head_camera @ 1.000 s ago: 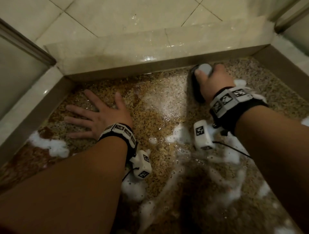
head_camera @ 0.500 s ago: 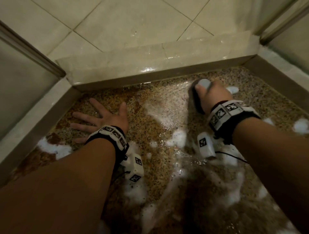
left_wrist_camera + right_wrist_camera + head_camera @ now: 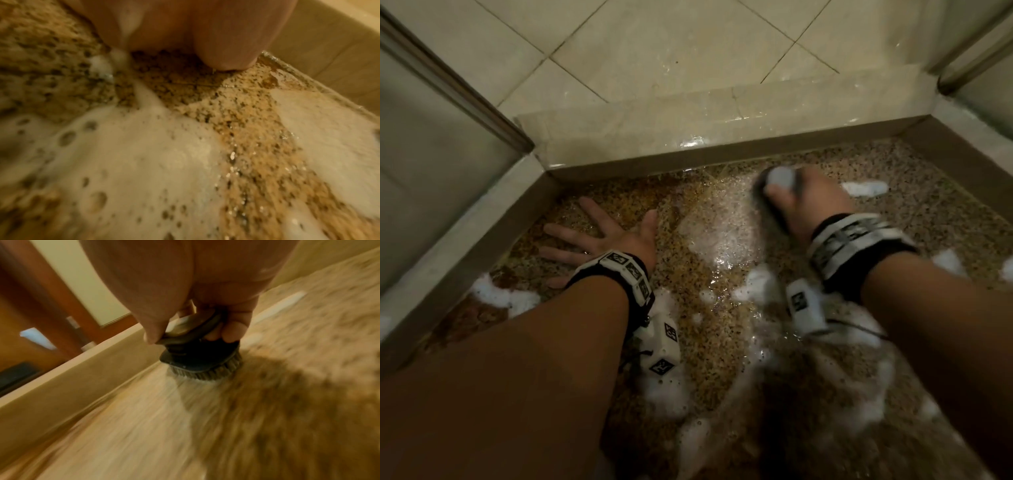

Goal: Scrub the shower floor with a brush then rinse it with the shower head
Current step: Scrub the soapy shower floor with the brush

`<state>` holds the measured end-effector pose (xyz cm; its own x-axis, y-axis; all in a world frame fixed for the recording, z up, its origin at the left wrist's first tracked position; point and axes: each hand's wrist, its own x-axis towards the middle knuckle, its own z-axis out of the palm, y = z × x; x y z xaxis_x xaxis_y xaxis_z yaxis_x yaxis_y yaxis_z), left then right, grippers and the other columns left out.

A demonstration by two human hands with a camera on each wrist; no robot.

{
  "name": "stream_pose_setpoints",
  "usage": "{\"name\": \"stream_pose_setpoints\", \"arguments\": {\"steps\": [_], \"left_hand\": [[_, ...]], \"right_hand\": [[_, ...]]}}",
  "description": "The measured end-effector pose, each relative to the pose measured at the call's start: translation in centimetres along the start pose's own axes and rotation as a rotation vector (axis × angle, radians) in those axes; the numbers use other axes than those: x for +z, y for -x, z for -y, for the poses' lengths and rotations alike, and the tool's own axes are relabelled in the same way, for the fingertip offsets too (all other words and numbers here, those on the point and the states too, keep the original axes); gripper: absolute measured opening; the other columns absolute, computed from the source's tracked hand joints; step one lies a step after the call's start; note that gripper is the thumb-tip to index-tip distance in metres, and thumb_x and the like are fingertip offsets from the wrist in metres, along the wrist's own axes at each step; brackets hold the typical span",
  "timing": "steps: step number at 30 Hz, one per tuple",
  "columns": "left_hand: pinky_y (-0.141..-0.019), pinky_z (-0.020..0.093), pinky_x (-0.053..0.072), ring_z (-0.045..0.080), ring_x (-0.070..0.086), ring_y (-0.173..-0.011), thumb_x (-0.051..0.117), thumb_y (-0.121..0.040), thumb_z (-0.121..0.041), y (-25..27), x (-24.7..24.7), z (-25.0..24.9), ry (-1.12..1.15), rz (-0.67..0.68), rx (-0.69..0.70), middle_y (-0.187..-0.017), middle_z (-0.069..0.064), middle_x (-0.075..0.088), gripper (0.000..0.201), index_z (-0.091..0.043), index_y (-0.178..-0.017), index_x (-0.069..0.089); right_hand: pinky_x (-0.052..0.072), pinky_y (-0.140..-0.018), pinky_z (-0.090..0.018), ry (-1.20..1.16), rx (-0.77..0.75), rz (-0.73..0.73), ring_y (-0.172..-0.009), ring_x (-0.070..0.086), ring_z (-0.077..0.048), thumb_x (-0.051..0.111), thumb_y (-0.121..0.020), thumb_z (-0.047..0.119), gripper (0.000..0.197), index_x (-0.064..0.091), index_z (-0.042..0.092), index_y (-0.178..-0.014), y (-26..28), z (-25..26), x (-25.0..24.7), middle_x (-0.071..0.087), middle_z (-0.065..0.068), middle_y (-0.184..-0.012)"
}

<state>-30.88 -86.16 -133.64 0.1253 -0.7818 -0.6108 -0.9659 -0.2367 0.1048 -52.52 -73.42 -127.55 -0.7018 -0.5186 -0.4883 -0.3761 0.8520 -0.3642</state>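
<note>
The speckled brown shower floor (image 3: 715,342) is wet and patched with white foam (image 3: 722,236). My right hand (image 3: 808,202) grips a dark scrub brush (image 3: 779,178) with a grey top, close to the far kerb. In the right wrist view the brush (image 3: 197,360) has its bristles on the floor, my fingers (image 3: 232,331) curled round its handle. My left hand (image 3: 599,236) lies flat with spread fingers on the floor at the left. The left wrist view shows my palm (image 3: 185,32) on the floor beside foam (image 3: 144,154). No shower head is in view.
A raised beige stone kerb (image 3: 705,113) borders the floor at the far side, and a side ledge (image 3: 458,240) runs along the left. Glass panels with metal frames (image 3: 448,89) stand at both far corners. Tiled bathroom floor (image 3: 654,41) lies beyond the kerb.
My right hand has slid the brush across the floor near the far kerb and is blurred with motion. The view has tipped down. My left hand stays flat on the floor.
</note>
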Motion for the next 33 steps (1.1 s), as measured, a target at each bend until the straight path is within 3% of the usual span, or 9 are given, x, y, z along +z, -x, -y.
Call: {"name": "stream_pose_setpoints", "arguments": {"steps": [5, 12, 14, 18, 23, 27, 29, 31, 33], "left_hand": [[-0.112, 0.083, -0.002, 0.054, -0.026, -0.149, 0.014, -0.068, -0.102, -0.3, 0.4, 0.2, -0.002, -0.016, 0.005, -0.163, 0.021, -0.036, 0.117, -0.039, -0.156, -0.029], [-0.112, 0.082, -0.005, 0.053, -0.027, -0.15, 0.018, -0.07, -0.102, 0.1, 0.2, -0.2, -0.022, -0.021, -0.008, -0.163, 0.02, -0.035, 0.117, -0.04, -0.157, -0.028], [-0.111, 0.081, -0.006, 0.053, -0.027, -0.149, 0.02, -0.071, -0.102, 0.2, -0.1, -0.2, -0.024, -0.007, -0.011, -0.163, 0.02, -0.037, 0.116, -0.04, -0.157, -0.028], [-0.111, 0.08, -0.007, 0.053, -0.028, -0.149, 0.021, -0.073, -0.1, 0.4, -0.5, -0.1, -0.028, 0.028, 0.003, -0.162, 0.02, -0.038, 0.115, -0.038, -0.157, -0.029], [-0.112, 0.079, -0.009, 0.053, -0.03, -0.149, 0.021, -0.083, -0.093, 0.2, -0.4, 0.1, -0.012, 0.032, 0.01, -0.162, 0.019, -0.04, 0.105, -0.039, -0.157, -0.029], [-0.113, 0.078, -0.01, 0.052, -0.03, -0.149, 0.021, -0.091, -0.085, 0.1, -0.3, 0.2, 0.008, 0.018, 0.016, -0.162, 0.018, -0.04, 0.094, -0.04, -0.158, -0.026], [-0.114, 0.078, -0.01, 0.052, -0.029, -0.149, 0.021, -0.092, -0.084, 0.1, -0.3, 0.1, 0.006, 0.02, 0.014, -0.162, 0.018, -0.039, 0.092, -0.04, -0.158, -0.026], [-0.114, 0.079, -0.009, 0.052, -0.029, -0.149, 0.022, -0.092, -0.083, 0.0, -0.2, -0.2, 0.007, 0.012, -0.006, -0.163, 0.019, -0.039, 0.092, -0.041, -0.158, -0.025], [-0.115, 0.078, -0.009, 0.052, -0.029, -0.149, 0.023, -0.091, -0.085, 0.1, -0.4, -0.5, 0.007, 0.013, -0.035, -0.163, 0.018, -0.038, 0.093, -0.042, -0.158, -0.025]], "right_hand": [[0.041, -0.099, -0.052, -0.044, 0.361, -0.156, -0.123, 0.051, -0.046, 0.037, -0.095, 0.061, 0.067, 0.043, 0.008, -0.136, -2.9, -1.6, -1.9, 0.051, -0.022, -0.137], [0.048, -0.078, -0.037, 0.059, -0.234, 0.133, -0.098, 0.06, -0.027, 0.052, -0.097, 0.053, 0.048, 0.044, 0.017, -0.129, 4.5, 6.2, 7.7, 0.055, -0.005, -0.119], [0.044, -0.073, -0.032, 0.12, -0.281, 0.145, -0.092, 0.059, -0.024, 0.051, -0.097, 0.055, 0.05, 0.044, 0.018, -0.13, 4.8, 5.9, 7.4, 0.055, -0.004, -0.117], [0.034, -0.055, -0.02, -0.048, -0.071, 0.017, -0.074, 0.05, -0.012, 0.054, -0.099, 0.046, 0.032, 0.047, 0.019, -0.114, 1.7, 2.4, 2.5, 0.049, 0.004, -0.096], [0.033, -0.068, -0.029, -0.156, 0.236, -0.144, -0.083, 0.044, -0.024, 0.051, -0.101, 0.046, 0.05, 0.047, 0.005, -0.128, -1.6, 1.7, -0.5, 0.053, -0.011, -0.11], [0.037, -0.055, -0.022, -0.207, 0.073, -0.024, -0.07, 0.047, -0.011, 0.056, -0.1, 0.041, 0.043, 0.046, 0.012, -0.129, 0.0, 6.3, 3.8, 0.05, -0.003, -0.108], [0.05, -0.073, -0.031, -0.116, -0.108, 0.055, -0.09, 0.057, -0.02, 0.058, -0.097, 0.043, 0.041, 0.049, 0.015, -0.126, 1.1, 8.6, 6.2, 0.054, -0.006, -0.118], [0.046, -0.095, -0.04, 0.065, -0.315, 0.133, -0.117, 0.053, -0.029, 0.058, -0.096, 0.044, 0.048, 0.049, 0.015, -0.133, 1.6, 10.4, 7.7, 0.051, -0.011, -0.132], [0.043, -0.1, -0.039, 0.136, -0.391, 0.18, -0.124, 0.049, -0.031, 0.059, -0.096, 0.045, 0.052, 0.048, 0.016, -0.138, 1.5, 11.3, 7.8, 0.049, -0.012, -0.136]]}}
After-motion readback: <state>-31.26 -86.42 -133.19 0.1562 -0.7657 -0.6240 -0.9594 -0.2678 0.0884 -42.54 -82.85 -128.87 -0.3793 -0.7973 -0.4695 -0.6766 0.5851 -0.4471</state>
